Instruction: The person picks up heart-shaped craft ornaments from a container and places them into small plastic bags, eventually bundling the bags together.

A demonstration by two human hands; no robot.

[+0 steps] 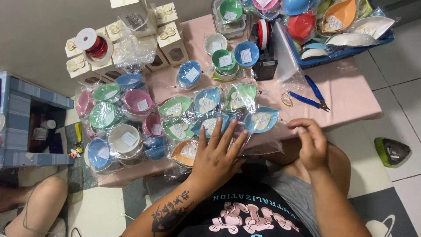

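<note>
The scene is viewed from one head-worn camera, aimed steeply down and close over the left hand (215,157) and right hand (310,145).

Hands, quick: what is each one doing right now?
Left hand: open, fingers spread flat on the wrapped leaf dishes.
Right hand: fingers curled at the table edge; whether it holds anything cannot be told.

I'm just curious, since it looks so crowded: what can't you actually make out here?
Head view only:
- Under the left hand: the wrapped dishes it covers.
- Right hand: fingers curled, anything pinched too small to tell.
- Blue basket: cut off by the top edge.
- Blue pliers: tips too small.
</note>
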